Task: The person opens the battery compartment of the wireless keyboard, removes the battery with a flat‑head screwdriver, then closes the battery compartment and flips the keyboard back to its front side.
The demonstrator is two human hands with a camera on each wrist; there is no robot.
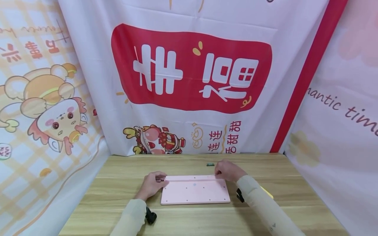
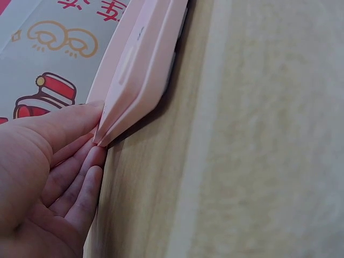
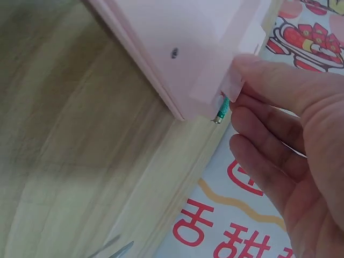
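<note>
A pink keyboard (image 1: 196, 191) lies face down, screws dotting its underside. My left hand (image 1: 152, 184) pinches its far left corner, the thumb (image 2: 80, 121) on top and fingers at the lower edge. At the far right corner, my right hand (image 1: 229, 170) pinches a small pink battery cover (image 3: 233, 86) between thumb and fingers. This cover sticks out past the keyboard's edge in the right wrist view. A green battery (image 1: 210, 164) rests on the table behind the keyboard, just left of my right hand. Its end shows below the cover in the right wrist view.
The wood-grain table (image 1: 189, 219) meets a white printed cloth (image 1: 192, 131) at its back edge. A yellow item (image 1: 267, 192) lies partly hidden behind my right sleeve. Pointed metal tips (image 3: 115, 248) appear at the bottom of the right wrist view.
</note>
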